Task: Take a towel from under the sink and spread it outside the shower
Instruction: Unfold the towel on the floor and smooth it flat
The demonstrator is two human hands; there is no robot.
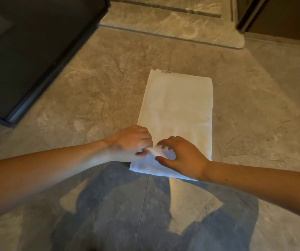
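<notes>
A grey-brown marbled stone tile floor [76, 91] fills the room, glossy enough to carry the person's shadow in the foreground. At far left stands a dark flat-fronted cabinet [27, 51], its lower edge close to the working spot, so a layer flung open that way could lap against it. Next, the left hand [129, 142] pinches a lifted fold at the near end of the white folded cloth towel [178, 105], which lies flat on the floor in the middle and runs lengthways away from the person, its small label [167, 71] at the far edge. The right hand [180, 156] hovers over that same fold with fingers arched and spread and the thumb on the cloth, not plainly closed on anything. The likely slip, I judge, is catching several layers at once, so the towel drags or bunches on the smooth tile instead of opening; a one-sided pull would skew it. Beyond lies the pale raised stone shower threshold [163, 29], and at far right a dark wooden door frame [281, 17]. Bare floor to the right offers the widest room for unfolding.
</notes>
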